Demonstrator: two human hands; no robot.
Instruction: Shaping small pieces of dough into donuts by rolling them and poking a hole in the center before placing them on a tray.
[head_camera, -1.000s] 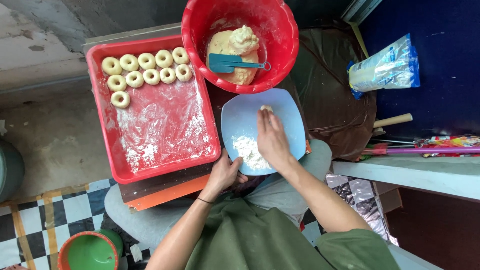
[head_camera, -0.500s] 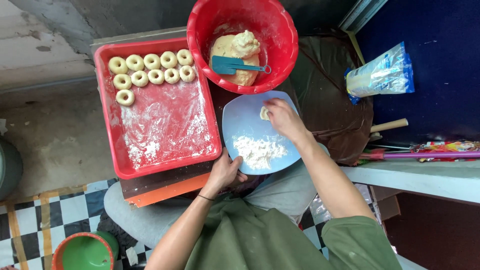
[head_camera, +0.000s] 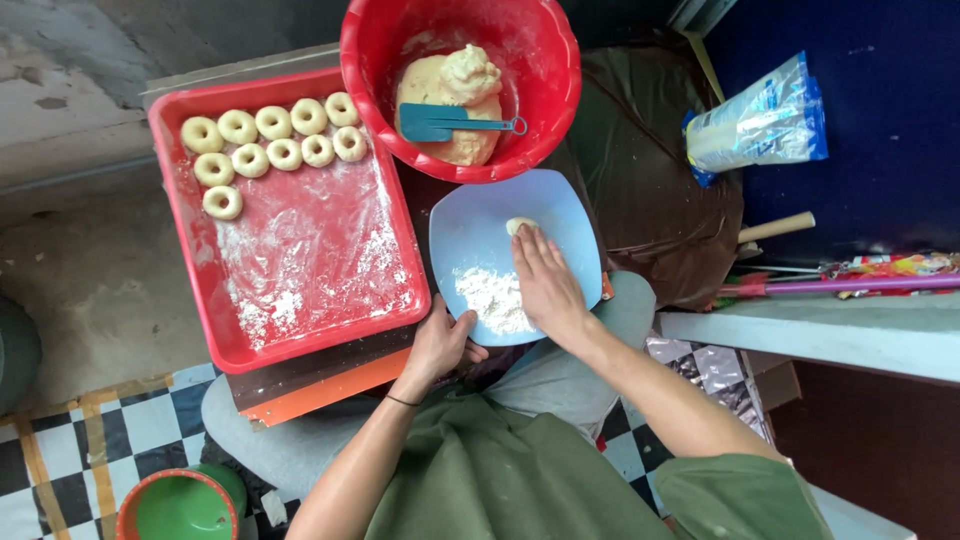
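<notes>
Small dough piece (head_camera: 520, 226) lies on the pale blue plate (head_camera: 470, 235), near its far edge, just beyond the flour heap (head_camera: 495, 298). Right hand (head_camera: 545, 285) lies flat and open, palm down, fingertips touching the piece from the near side; it is the nearer hand. Left hand (head_camera: 440, 345) grips the plate's near-left rim beside the red tray (head_camera: 190, 270). Piece is roundish, no clear long axis.
</notes>
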